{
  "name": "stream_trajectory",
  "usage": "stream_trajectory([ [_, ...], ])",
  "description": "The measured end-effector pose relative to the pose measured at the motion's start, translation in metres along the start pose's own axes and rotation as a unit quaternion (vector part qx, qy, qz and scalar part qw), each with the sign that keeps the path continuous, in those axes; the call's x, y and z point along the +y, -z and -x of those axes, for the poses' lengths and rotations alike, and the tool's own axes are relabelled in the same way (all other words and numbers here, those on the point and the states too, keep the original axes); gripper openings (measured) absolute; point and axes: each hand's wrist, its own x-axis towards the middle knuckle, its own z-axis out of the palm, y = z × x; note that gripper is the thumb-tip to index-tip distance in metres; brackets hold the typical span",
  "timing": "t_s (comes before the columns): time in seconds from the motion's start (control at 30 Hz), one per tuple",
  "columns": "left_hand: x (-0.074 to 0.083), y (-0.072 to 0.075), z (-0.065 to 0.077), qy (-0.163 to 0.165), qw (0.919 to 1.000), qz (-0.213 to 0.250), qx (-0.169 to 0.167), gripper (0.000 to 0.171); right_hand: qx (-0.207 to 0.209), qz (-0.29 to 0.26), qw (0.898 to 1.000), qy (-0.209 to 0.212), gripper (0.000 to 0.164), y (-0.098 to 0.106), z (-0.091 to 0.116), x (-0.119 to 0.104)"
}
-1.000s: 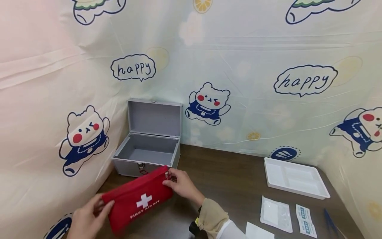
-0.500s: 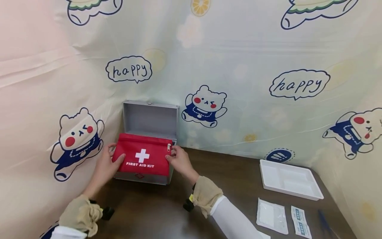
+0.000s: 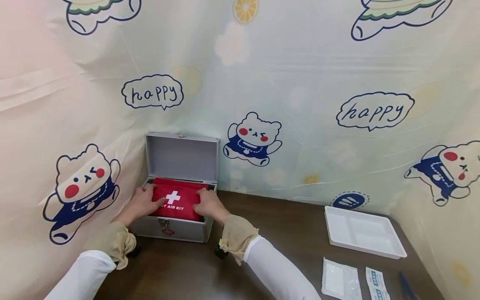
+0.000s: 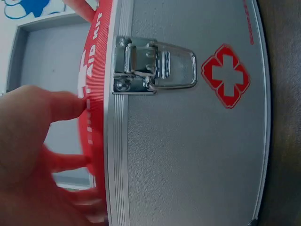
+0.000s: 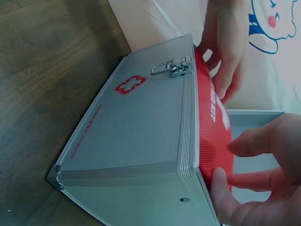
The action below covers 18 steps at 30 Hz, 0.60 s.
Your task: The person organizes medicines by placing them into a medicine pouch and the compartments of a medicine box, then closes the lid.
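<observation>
White is the left sleeve (image 3: 80, 275), with a beige cuff (image 3: 116, 243) at its end, and the left hand (image 3: 140, 204) beyond it holds the left end of a red pouch (image 3: 183, 201), its thumb lying on the front face. The pouch, printed with a white cross and partly covered letters, sits between the two hands in the mouth of a silver box (image 3: 183, 233), whose lid (image 3: 183, 158) stands open behind. In the left wrist view, the pouch bulges above the front rim, next to a metal clasp (image 4: 157, 66). At the right end, the right hand (image 3: 213, 205) holds the pouch similarly, thumb in front, so the cross lies between both thumbs. Well apart to the right, on the brown table (image 3: 262, 233), are a clear packet (image 3: 340, 277), a white tray (image 3: 369, 231) farther back, a blue-and-white strip (image 3: 376, 283), and a thin blue object (image 3: 405, 285), partly outside the view.
</observation>
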Motion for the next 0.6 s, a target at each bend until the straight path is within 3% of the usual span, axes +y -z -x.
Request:
stream_trajectory([
  [0.13,0.000,-0.004,-0.006,-0.002,0.9993,-0.029,-0.022,0.068,0.001,0.051,0.999,0.016,0.019,-0.001,-0.001,-0.005],
  [0.27,0.001,-0.009,-0.009,0.010,0.9987,-0.038,-0.033,0.064,-0.006,0.068,0.997,0.047,0.035,0.000,0.001,-0.005],
  [0.37,0.001,-0.012,-0.009,-0.001,0.9985,-0.047,-0.029,0.055,-0.017,0.053,0.997,0.053,0.027,0.001,0.005,-0.002],
  [0.43,0.003,-0.014,-0.008,-0.016,0.9982,-0.054,-0.021,0.048,-0.026,0.043,0.997,0.053,0.017,0.003,0.010,0.000],
  [0.5,0.005,-0.016,-0.004,-0.031,0.9980,-0.055,-0.005,0.040,-0.031,0.031,0.997,0.069,0.019,0.010,0.019,0.005],
  [0.6,0.014,-0.020,0.005,-0.058,0.9962,-0.038,0.054,0.032,-0.028,0.016,0.993,0.111,0.024,0.027,0.038,0.017],
])
